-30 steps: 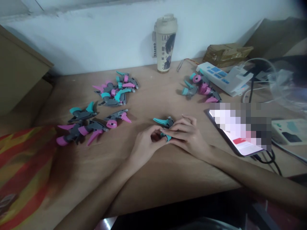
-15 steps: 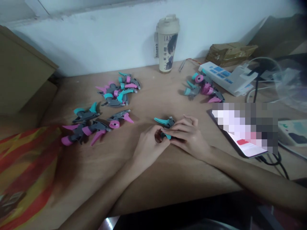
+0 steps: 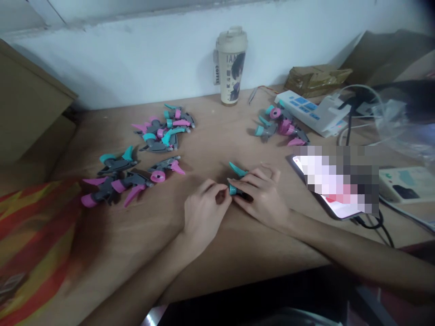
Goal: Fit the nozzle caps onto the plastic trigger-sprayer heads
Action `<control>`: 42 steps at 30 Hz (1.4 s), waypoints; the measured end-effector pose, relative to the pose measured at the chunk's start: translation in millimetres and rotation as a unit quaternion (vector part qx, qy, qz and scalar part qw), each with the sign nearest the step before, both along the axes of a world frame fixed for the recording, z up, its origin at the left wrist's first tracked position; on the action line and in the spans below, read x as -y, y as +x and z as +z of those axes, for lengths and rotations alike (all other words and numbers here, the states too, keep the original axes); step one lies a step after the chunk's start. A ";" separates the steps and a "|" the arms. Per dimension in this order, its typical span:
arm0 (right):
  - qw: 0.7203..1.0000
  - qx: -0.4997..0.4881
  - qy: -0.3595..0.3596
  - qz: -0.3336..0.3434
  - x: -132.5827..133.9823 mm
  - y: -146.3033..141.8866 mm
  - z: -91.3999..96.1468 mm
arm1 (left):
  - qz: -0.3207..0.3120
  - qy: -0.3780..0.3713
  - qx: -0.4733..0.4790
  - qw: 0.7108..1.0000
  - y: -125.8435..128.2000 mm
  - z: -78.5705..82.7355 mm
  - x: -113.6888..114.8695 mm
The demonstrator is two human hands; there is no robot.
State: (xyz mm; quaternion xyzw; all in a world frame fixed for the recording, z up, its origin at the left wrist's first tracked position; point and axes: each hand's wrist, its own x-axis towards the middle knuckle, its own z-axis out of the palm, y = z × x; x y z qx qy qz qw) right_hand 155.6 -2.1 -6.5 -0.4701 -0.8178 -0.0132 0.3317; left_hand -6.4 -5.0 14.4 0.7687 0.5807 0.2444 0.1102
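My right hand (image 3: 263,194) is closed round a spray trigger head with a teal lever and collar (image 3: 232,189). Its grey body is mostly covered by the fingers. The lever points up and to the left, and the collar's open end faces my left hand (image 3: 205,217). That hand's thumb and forefinger are pinched together right beside the collar. Whatever lies between those fingertips is too small or hidden to make out. Several more spray trigger heads (image 3: 170,131), grey with pink or teal parts, lie to the left, with others (image 3: 285,127) at the back right.
A lidded coffee cup (image 3: 231,68) stands by the wall. To the right are a power strip (image 3: 306,111), a taped package (image 3: 316,79), a phone (image 3: 314,192) with a cable, and clear plastic. A striped red and yellow bag (image 3: 41,244) and cardboard (image 3: 30,99) are on the left.
My left hand has drawn back a little left from the collar, its fingertips still pinched. The spray trigger head has turned slightly in my right hand. The whole view has shifted a bit.
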 end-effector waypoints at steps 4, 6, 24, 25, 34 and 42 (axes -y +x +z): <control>1.000 0.004 -0.012 -0.001 -0.7 -0.8 0.9 | -0.007 0.003 -0.002 1.000 2.7 -1.1 -1.0; 1.000 0.003 -0.019 -0.002 -1.6 -0.7 1.1 | -0.014 0.005 0.014 1.000 3.8 -1.9 -2.7; 0.987 -0.148 -0.054 0.023 -5.2 8.5 6.5 | 0.053 -0.289 0.576 0.763 -8.8 2.5 -28.8; 0.986 -0.153 -0.057 0.022 -4.7 7.9 6.3 | 0.054 -0.295 0.575 0.761 -8.8 3.3 -28.3; 0.970 -0.212 -0.114 0.018 -6.0 11.8 8.1 | -0.012 -0.299 0.527 0.796 -11.3 2.8 -22.2; 0.960 -0.246 -0.122 0.050 -4.8 9.0 4.2 | -0.054 -0.289 0.470 0.833 -12.3 11.1 -18.2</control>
